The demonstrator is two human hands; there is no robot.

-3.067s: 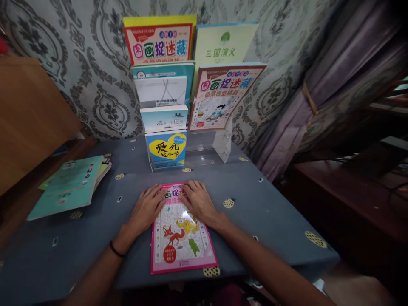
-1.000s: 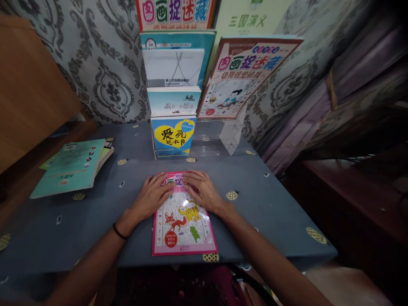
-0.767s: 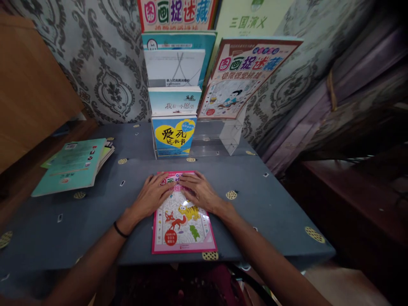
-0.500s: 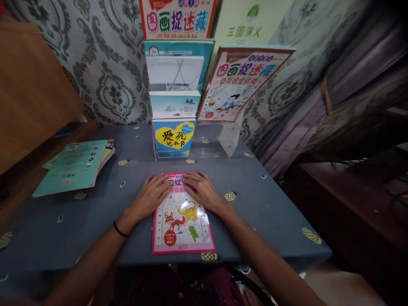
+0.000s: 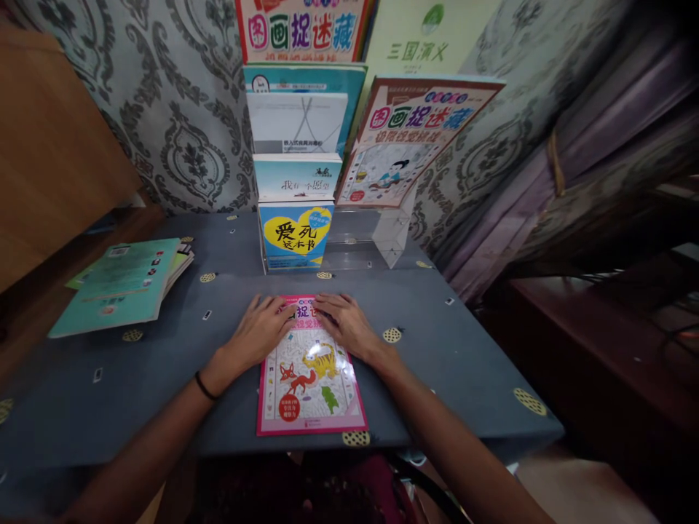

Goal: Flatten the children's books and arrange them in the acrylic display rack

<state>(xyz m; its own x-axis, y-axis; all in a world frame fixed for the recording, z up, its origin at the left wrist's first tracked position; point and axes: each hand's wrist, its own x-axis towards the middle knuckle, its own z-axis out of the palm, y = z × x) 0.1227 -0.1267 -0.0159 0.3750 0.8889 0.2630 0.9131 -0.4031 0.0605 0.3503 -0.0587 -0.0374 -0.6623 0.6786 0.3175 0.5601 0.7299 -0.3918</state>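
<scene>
A pink-bordered picture book (image 5: 311, 378) with a fox and a yellow tiger on its cover lies flat at the table's front edge. My left hand (image 5: 263, 327) rests over its upper left corner, fingers apart, thumb side on the cover. Over the upper right corner lies my right hand (image 5: 345, 324), its fingers stretched out across the title. Parts of the title are hidden under both hands. Neither hand has lifted the book off the table.
Behind the book stands a clear acrylic rack (image 5: 354, 251) with several books in tiers, among them a blue book (image 5: 295, 236) and a brown-bordered picture book (image 5: 404, 145). A small pile topped by a teal book (image 5: 117, 287) lies at left. A wooden cabinet (image 5: 54, 145) borders the table's left side.
My left hand has shifted slightly outward, uncovering or covering different bits of the title. The right hand and the book stay nearly in place; the view has moved slightly.
</scene>
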